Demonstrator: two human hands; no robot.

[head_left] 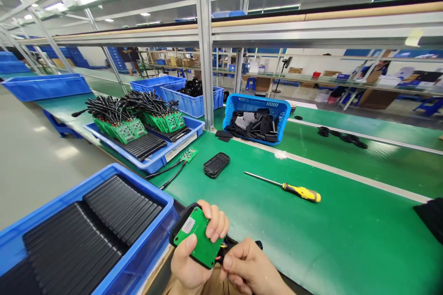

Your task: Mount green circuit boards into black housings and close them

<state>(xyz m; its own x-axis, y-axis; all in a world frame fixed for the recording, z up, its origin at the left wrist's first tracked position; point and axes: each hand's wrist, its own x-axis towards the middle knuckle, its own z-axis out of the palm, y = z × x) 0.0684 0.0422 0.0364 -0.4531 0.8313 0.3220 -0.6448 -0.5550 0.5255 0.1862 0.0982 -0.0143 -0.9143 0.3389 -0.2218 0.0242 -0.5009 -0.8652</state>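
we are holding a green circuit board in our left hand, together with a black housing whose rim is showing along the board's far and left edges. this hand is partly closing: the thumb is pressing on the board's near left side, while the fingers are curling over its opposite side. the board is tilting, its white label facing us, and is sitting between thumb and fingers.

our right hand is working just beside the board's lower right end, its thumb and forefinger nearly closing at the coloured wires and black cable; we cannot tell exactly which strand it is pinching.

beyond our hands, a black ribbed cover is lying on the green surface, and a yellow and black screwdriver is resting to its right, its tip pointing left. a loose board is lying to the cover's left, its leads trailing towards us. farther left, a blue tray is holding wired boards in rows. nearer, a blue bin is holding ribbed black covers. a blue basket is standing behind the lone cover, carrying black pieces.
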